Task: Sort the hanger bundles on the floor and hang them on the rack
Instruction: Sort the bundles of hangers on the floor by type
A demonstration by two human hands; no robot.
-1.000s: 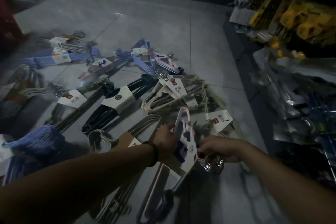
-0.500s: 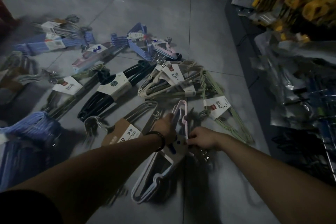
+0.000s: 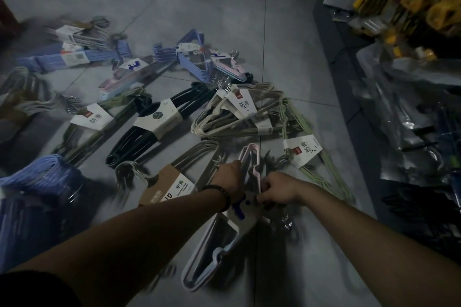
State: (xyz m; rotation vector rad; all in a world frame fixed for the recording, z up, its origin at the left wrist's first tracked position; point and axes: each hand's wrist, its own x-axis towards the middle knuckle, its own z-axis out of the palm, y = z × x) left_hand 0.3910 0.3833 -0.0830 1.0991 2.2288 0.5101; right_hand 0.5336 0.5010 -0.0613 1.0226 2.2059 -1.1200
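Pink-white hanger bundle (image 3: 219, 252) is held in both hands: left hand (image 3: 230, 177) grips the upper frame, right hand (image 3: 277, 188) pinches by the label. Vs 1 sec ago, the right has slid in closer to the left. Bundle looks lifted off the floor (image 3: 287, 45), so picked but not hung. Kraft-label bundle (image 3: 172, 187) & green bundle (image 3: 306, 157) crowd just beside; rack not clearly visible.

Blue hanger bundle (image 3: 42, 182) blurred and cut by left edge, metal hooks (image 3: 285, 224) under right hand (image 3: 277, 190) smeared
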